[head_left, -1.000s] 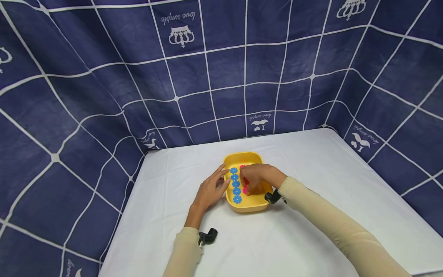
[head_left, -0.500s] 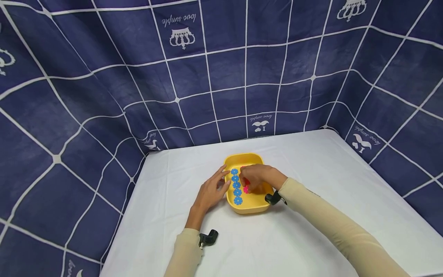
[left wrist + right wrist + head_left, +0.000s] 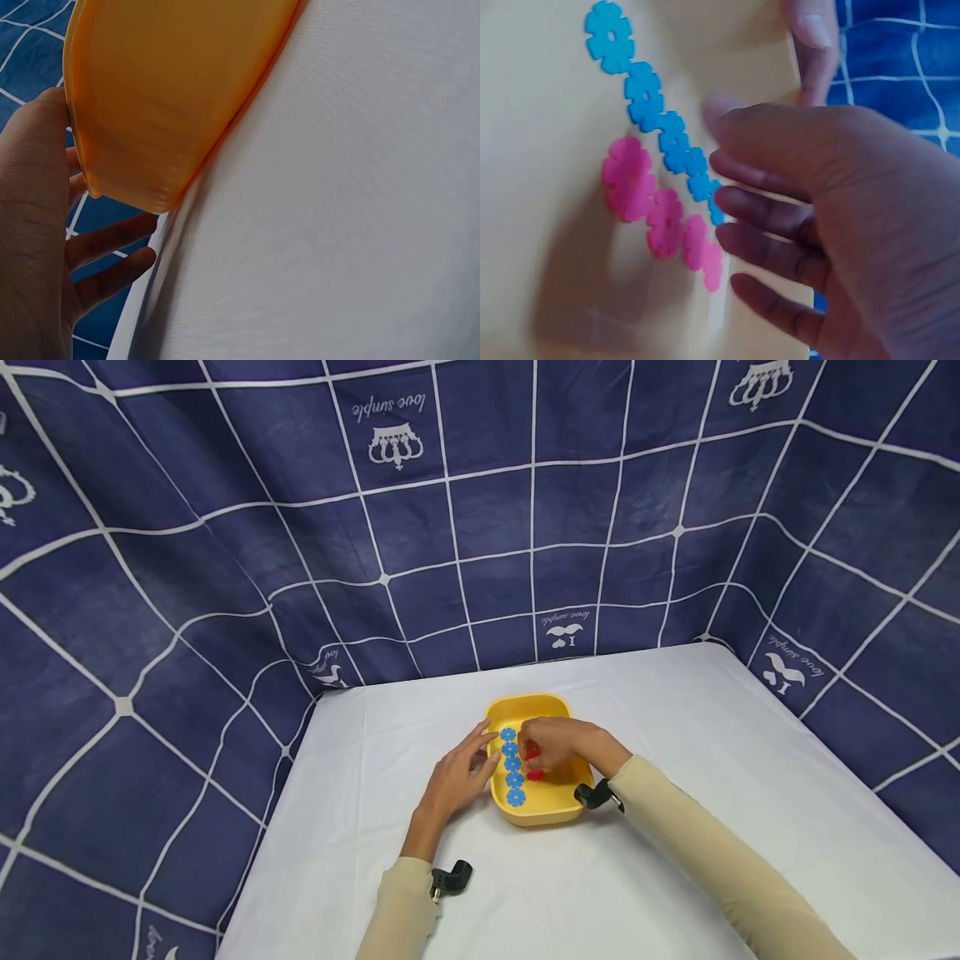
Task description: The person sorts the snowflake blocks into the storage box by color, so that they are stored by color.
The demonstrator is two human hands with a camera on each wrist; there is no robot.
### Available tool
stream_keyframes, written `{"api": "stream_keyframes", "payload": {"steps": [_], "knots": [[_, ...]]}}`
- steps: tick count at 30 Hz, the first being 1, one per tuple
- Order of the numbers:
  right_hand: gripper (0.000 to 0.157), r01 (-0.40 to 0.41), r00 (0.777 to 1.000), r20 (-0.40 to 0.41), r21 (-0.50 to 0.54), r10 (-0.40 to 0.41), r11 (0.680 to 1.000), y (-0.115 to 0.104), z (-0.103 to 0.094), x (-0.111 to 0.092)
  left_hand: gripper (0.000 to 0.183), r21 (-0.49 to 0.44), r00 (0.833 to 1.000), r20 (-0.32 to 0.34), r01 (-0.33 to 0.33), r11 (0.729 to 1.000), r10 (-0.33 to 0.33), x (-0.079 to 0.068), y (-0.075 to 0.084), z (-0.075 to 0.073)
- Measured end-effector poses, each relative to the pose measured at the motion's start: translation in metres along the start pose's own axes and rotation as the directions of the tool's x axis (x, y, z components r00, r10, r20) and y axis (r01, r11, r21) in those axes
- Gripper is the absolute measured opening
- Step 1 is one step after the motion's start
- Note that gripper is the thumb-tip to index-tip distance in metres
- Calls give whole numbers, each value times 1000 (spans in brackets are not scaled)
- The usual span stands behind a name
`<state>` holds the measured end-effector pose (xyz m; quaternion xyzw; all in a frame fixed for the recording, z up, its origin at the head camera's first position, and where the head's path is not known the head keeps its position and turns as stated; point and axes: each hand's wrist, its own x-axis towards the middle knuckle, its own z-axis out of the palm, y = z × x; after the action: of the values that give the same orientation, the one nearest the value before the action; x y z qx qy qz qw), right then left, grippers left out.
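In the head view, a shallow yellow box [image 3: 542,819] with rounded corners sits on the table. Several blue flower-shaped discs [image 3: 514,779] lie in a row along its left side, and a row of pink flower-shaped discs [image 3: 629,180] lies beside them in the right wrist view. My right hand [image 3: 558,742] is over the pink row, fingers loosely bent and apart, with nothing visible between them; it hides part of that row from the head view. At the box's left rim rests my left hand [image 3: 453,777], its fingers spread against the outer wall [image 3: 150,150].
White cloth [image 3: 345,793] covers the table. Dark blue curtains [image 3: 495,510] with white grid lines rise behind and at both sides. A black wrist camera [image 3: 452,877] is strapped to the left wrist, another black wrist camera [image 3: 592,794] to the right.
My right hand's fingers have shifted slightly over the pink row, near its front end. The left hand stays at the rim.
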<state>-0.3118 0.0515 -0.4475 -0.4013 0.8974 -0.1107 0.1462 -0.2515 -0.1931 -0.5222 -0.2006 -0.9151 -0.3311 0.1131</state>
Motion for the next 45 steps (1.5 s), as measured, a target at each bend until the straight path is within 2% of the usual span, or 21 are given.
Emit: {"api": "stream_keyframes", "payload": {"steps": [5,9,16,22,26,32,37,45], "knots": [[10,9,992,-124,137,8,991,4,-2,-13,53,-4,1000,17,8,1000,-8,-1,2,1],[9,55,978,-209,183,-16,981,11,-4,-20,53,3,1000,14,17,1000,-17,-1,3,0],[9,82,955,-298,233,-9,969,17,-5,-30,51,-1,1000,-6,17,1000,-17,-1,2,1],[15,57,930,-362,291,54,955,19,2,-45,51,-8,1000,-5,18,1000,-18,-2,4,2],[21,45,905,-415,316,95,948,21,9,-56,50,-1,1000,5,15,1000,-15,-2,4,2],[23,72,846,-519,333,119,940,30,16,-71,51,13,1000,5,15,1000,-15,-2,4,2],[21,59,820,-556,325,140,944,42,22,-85,52,18,1000,0,18,1000,-18,-2,4,2],[24,-6,820,-533,359,211,933,55,31,-105,52,16,1000,8,23,1000,-23,-1,3,2]]}}
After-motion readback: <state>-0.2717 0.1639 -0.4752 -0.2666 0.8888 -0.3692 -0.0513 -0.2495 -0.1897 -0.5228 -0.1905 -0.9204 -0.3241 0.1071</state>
